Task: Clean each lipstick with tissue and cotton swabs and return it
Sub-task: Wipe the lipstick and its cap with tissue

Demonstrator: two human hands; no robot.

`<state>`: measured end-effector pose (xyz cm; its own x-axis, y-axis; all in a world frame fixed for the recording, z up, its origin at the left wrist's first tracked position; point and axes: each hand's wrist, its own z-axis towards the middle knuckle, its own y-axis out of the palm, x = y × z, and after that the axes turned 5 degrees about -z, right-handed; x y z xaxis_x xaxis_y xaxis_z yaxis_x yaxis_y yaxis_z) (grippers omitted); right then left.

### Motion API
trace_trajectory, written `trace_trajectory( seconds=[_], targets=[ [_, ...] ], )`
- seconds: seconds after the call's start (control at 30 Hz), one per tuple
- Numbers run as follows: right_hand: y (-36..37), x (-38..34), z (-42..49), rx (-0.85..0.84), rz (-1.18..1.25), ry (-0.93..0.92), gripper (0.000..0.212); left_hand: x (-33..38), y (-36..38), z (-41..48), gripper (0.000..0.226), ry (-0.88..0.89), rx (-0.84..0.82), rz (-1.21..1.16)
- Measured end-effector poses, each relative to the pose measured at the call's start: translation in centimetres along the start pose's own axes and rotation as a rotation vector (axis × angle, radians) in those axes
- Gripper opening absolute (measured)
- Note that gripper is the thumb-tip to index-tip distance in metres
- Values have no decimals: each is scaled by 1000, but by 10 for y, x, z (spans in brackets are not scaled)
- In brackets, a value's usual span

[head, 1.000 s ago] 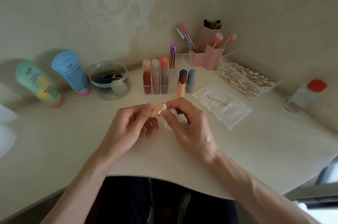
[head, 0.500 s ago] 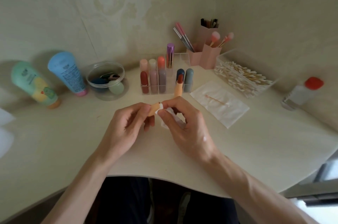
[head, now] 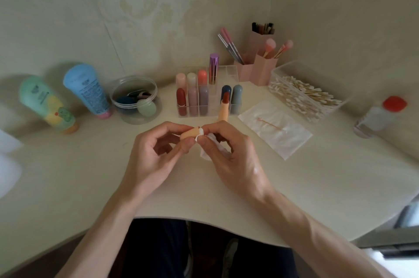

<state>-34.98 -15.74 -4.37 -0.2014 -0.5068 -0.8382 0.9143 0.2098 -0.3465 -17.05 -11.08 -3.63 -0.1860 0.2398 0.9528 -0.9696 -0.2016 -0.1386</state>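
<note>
My left hand pinches a peach lipstick cap between thumb and fingers, its mouth turned right. My right hand pinches a white tissue and presses a fold of it against the cap's mouth. The matching open lipstick, peach tube with a dark red bullet, stands upright on the table just behind my hands. A clear organizer behind it holds several capped lipsticks. A used cotton swab lies on a flat tissue sheet to the right.
A clear box of cotton swabs and pink brush holders stand at the back right. A red-capped bottle sits far right. Two tubes and a round clear jar stand at the left. The table's curved edge lies near me.
My hands stay in place above the table; the cap has turned slightly in my left fingers while the right hand's tissue works at its mouth.
</note>
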Motion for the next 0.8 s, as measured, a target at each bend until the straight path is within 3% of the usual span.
trace_trajectory(
  seconds=[0.23,0.37,0.5,0.63,0.73,0.8],
  targets=[
    [-5,-5,0,35,-25,-58,7,3,5,-1,33,-56,-51,-88],
    [-1,-2,0,8,22,-5,6,1,2,-1,14,0,-13,-42],
    [-4,-5,0,12,23,-7,6,2,2,-3,19,-5,27,-66],
    [-5,-6,0,2,6,-23,5,3,3,-3,31,-61,-51,-87],
    [-3,-3,0,-1,-1,-16,5,0,1,-1,15,-9,-36,-36],
    [-2,-2,0,-4,9,1,5,-3,-1,0,19,14,-12,-28]
  ],
)
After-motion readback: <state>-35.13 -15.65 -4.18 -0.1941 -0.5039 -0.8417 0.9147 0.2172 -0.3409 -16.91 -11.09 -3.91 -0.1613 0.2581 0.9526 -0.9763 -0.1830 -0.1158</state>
